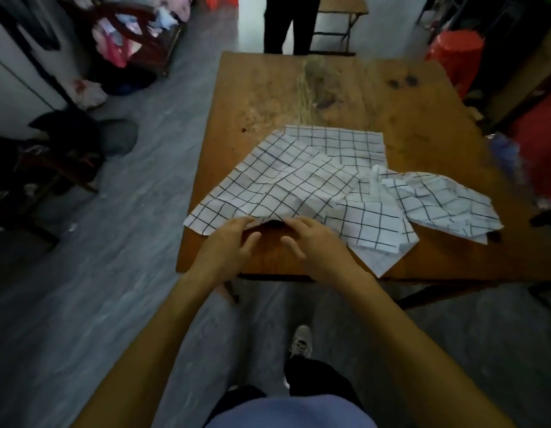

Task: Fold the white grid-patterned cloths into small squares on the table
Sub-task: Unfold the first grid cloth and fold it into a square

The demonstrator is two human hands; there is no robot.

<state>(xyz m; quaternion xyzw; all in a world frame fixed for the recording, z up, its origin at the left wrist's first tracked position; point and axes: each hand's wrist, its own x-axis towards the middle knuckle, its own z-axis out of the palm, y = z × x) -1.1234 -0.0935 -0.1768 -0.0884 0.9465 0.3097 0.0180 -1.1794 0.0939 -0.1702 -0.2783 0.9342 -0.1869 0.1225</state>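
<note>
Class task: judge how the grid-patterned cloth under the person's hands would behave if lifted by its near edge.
The grid cloth would probably droop limply: it already lies creased and rumpled. It looks thin and light. Both the left hand and right hand lift its edge easily.

Both bare forearms reach forward side by side, converging toward the middle. Left hand [229, 242] lies palm down, fingers stretched ahead, thumb swung out to the right. Right hand [311, 239] mirrors it, fingers extended forward, thumb angled left toward the other. The fingertips look slightly curled at the ends, though blur makes any pinch hard to confirm.
</note>
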